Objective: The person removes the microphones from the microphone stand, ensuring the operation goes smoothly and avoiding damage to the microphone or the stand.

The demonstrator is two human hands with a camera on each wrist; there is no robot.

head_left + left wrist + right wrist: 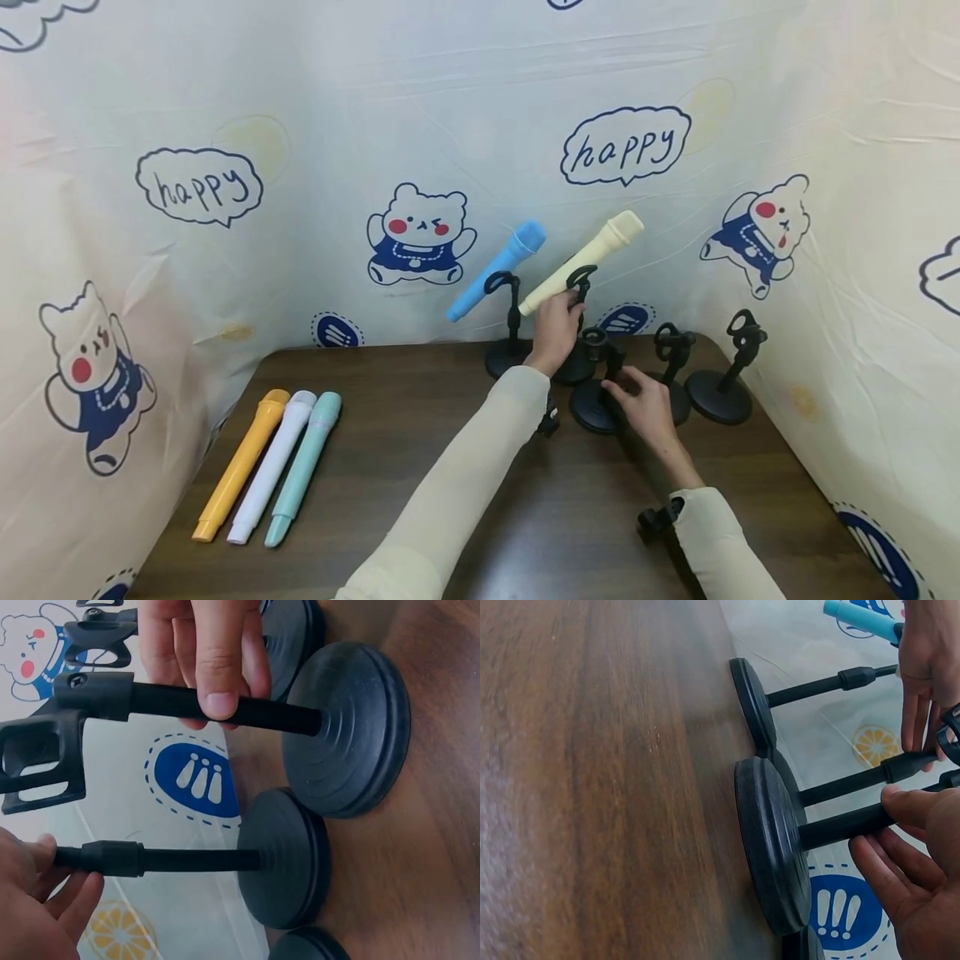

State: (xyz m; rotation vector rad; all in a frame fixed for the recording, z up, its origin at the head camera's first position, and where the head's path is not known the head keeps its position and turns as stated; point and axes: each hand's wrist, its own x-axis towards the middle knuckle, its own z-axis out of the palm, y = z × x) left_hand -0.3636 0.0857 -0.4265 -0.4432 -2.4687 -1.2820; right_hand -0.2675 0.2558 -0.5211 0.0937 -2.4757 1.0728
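My left hand [555,332] grips the upper pole of a black microphone stand [195,860] at the back of the table. A cream microphone [581,262] leans tilted in that stand's clip, just above the fingers. Nearer and to the right, my right hand [647,407] pinches the pole of a second black stand [769,847] between thumb and fingers. This one's ring clip holds no microphone, and its round base is close against the base behind it. Left of both hands, a blue microphone [498,271] rests tilted in another stand [513,321].
Two more black stands, one behind my right hand [675,346] and one at the far right [723,392], have bare clips. Orange [242,467], white [272,467] and mint [303,467] microphones lie side by side on the table's left. A printed cloth [300,275] hangs around the table.
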